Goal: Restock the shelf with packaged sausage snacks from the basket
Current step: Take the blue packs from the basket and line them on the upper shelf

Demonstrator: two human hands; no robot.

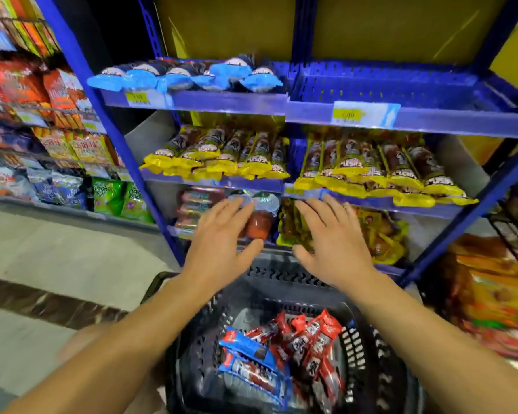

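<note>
A dark plastic basket (281, 273) stands below me against the blue shelf unit (192, 100). Inside it lie red-wrapped sausage snacks (314, 333) and blue-wrapped ones (248, 360). My left hand (222, 234) and my right hand (329, 237) are stretched out side by side above the basket's far rim, in front of the lower shelf, fingers straight and spread, holding nothing. The top shelf carries blue-ended sausage packs (192, 74) on its left half; its right half (386, 88) is bare. Yellow-ended sausage packs (380, 171) fill the middle shelf.
Red and yellow packs (383, 237) sit on the lowest shelf behind my hands. A rack of chips and snack bags (51, 121) stands at the left, more bagged goods (491, 294) at the right. Tiled floor (42, 264) lies to the left of the basket.
</note>
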